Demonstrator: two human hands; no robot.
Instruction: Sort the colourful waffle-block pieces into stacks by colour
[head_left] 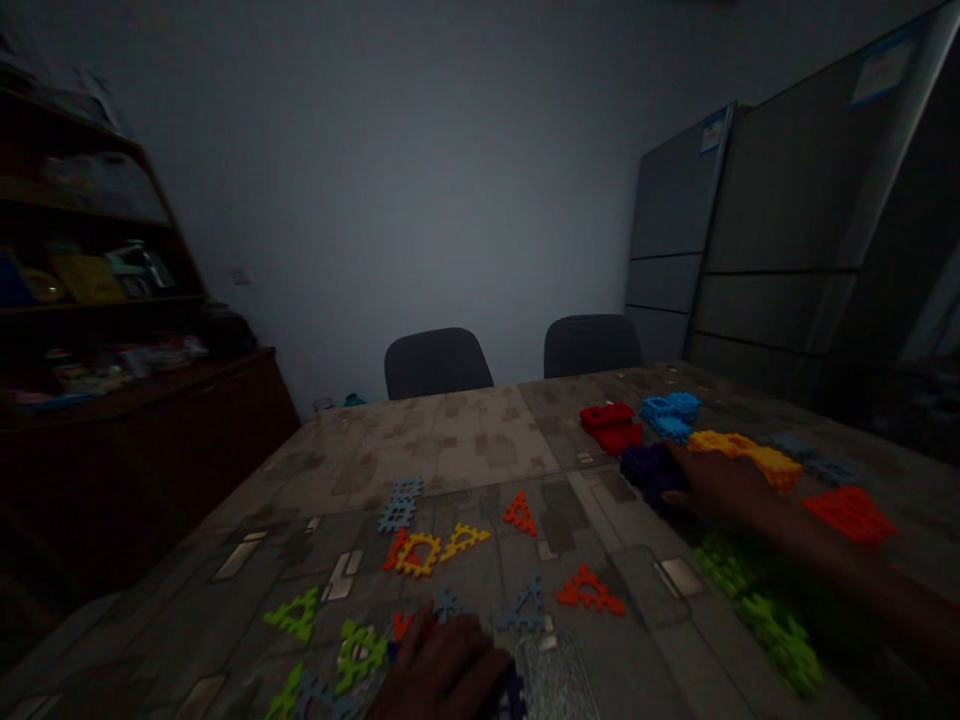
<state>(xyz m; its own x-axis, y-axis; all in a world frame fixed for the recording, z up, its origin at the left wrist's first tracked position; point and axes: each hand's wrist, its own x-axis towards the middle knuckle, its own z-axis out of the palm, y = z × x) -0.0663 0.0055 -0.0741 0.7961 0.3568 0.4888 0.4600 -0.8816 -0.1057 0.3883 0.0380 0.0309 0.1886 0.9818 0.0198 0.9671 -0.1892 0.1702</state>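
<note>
My right hand (705, 485) reaches across the table to the right, its fingers and thumb closed round a cluster of dark purple interlocking toy pieces (646, 470). Near the front edge, my left hand (446, 668) is bent over loose pieces, with purple piece edges (514, 692) showing beside its fingers; most of what is under it is hidden. Around it lie a green toothed piece (358, 652), an orange triangle (590, 592) and a grey triangle (527, 606). Farther off are a yellow square frame (418, 554), a yellow triangle (465, 540) and grey squares (399, 512).
Sorted heaps line the right side: red (611, 427), blue (670, 412), yellow (776, 466), orange (851, 514) and green (780, 635), under or beside my right forearm. Two dark chairs (439, 362) stand behind the patterned table (480, 425). Shelves are left, grey cabinets (780, 220) right.
</note>
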